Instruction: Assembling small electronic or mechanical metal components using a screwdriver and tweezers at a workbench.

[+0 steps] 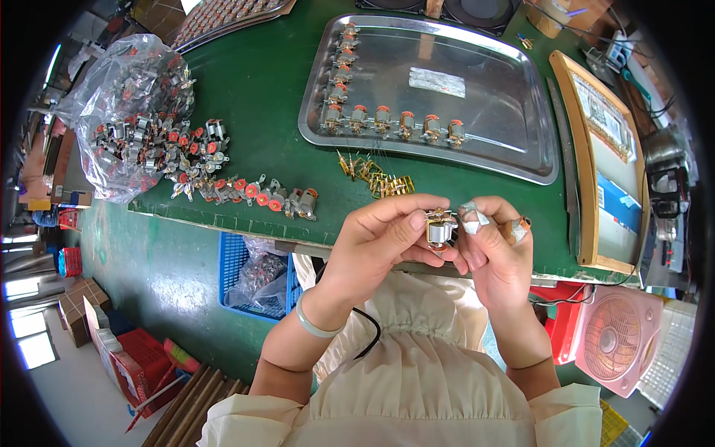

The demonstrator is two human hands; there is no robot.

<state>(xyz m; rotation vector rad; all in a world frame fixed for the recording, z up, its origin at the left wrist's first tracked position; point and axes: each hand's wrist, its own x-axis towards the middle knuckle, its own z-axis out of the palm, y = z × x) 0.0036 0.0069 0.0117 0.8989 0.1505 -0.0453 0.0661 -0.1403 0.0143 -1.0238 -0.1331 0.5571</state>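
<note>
In front of my chest, at the table's near edge, my left hand [383, 235] is closed on a small silver motor-like part [439, 232] with a brass frame around it. The left thumb and fingers grip it from the left. My right hand [495, 242] is closed too, its fingertips pinched at the part's right side; what exactly lies between them is partly hidden. Pale tape wraps some right fingers. Several brass frames [391, 185] with thin pins lie just beyond my hands. Similar parts with orange-red discs [382, 118] stand along the left and near sides of a metal tray [514, 153].
A clear plastic bag [112, 82] spills a pile of silver parts [197, 164] across the green table [257, 97] at left. A wood-framed panel [596, 149] lies at right. Below the table are a blue crate [232, 276] and a pink fan [618, 339].
</note>
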